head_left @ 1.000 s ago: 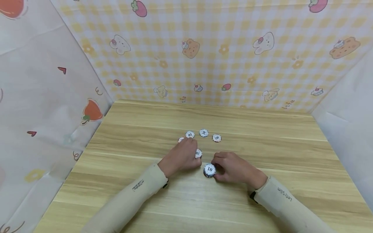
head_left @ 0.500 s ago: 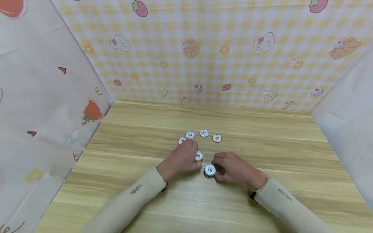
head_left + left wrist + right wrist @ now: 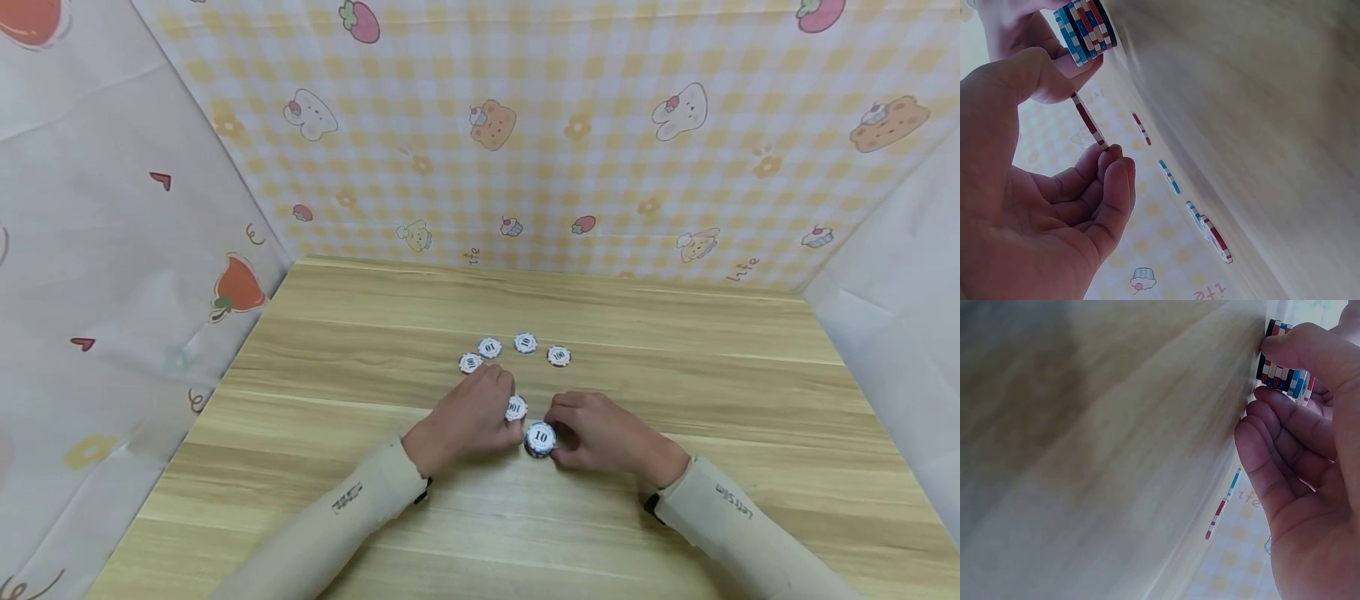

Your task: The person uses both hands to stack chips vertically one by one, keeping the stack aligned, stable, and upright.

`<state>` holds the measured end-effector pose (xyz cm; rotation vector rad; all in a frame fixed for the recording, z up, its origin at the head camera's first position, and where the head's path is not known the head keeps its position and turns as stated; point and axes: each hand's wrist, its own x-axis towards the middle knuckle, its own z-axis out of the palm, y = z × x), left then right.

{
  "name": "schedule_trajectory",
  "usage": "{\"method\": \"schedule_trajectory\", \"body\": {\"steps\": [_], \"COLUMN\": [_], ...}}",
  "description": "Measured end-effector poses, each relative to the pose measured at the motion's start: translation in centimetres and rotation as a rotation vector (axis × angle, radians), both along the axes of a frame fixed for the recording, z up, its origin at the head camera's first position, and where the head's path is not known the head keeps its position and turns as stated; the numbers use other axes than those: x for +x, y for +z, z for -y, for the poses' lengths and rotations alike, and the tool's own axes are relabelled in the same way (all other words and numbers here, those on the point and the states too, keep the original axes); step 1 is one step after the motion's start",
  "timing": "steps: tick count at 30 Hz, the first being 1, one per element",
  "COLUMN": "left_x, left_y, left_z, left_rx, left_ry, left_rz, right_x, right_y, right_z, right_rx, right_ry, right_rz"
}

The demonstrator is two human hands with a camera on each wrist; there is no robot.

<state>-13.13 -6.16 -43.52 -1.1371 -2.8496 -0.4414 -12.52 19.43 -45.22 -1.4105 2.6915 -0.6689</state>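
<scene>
My left hand [image 3: 474, 412] pinches a red-and-white poker chip [image 3: 1090, 122] by its edges between thumb and fingertips. In the head view this chip [image 3: 516, 407] reads 100 and sits just to the far left of a stack of poker chips [image 3: 540, 438], apart from it. My right hand [image 3: 600, 429] holds that stack from the right, thumb on one side and fingers on the other. The right wrist view shows the stack [image 3: 1279, 374] with red, blue and black edges. Its top chip reads 10.
Beyond the hands, a loose arc of chips lies on the wooden table [image 3: 675, 367]: a 100 chip [image 3: 470, 362], a 10 chip [image 3: 490, 347], another 10 chip [image 3: 525, 342] and another 100 chip [image 3: 558, 356]. A checked cloth wall [image 3: 555, 175] stands behind.
My left hand has drawn its pinched chip toward me and slightly right, nearer the stack. More of the leftmost chip now shows. My right hand and the stack have stayed put.
</scene>
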Motion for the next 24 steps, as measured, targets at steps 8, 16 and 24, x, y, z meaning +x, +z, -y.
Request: {"method": "schedule_trajectory", "body": {"steps": [8, 16, 24], "left_x": [0.36, 0.69, 0.98], "left_y": [0.14, 0.39, 0.66], "left_z": [0.06, -0.07, -0.24], "left_rx": [0.013, 0.0, 0.0], "left_ry": [-0.025, -0.029, -0.036], "left_rz": [-0.02, -0.015, -0.017], "right_x": [0.04, -0.03, -0.04], "right_y": [-0.02, -0.2, -0.2], "right_z": [0.0, -0.03, -0.06], "right_rx": [-0.006, -0.02, -0.011], "right_ry": [0.005, 0.011, 0.007], "right_rz": [-0.002, -0.01, -0.001]}}
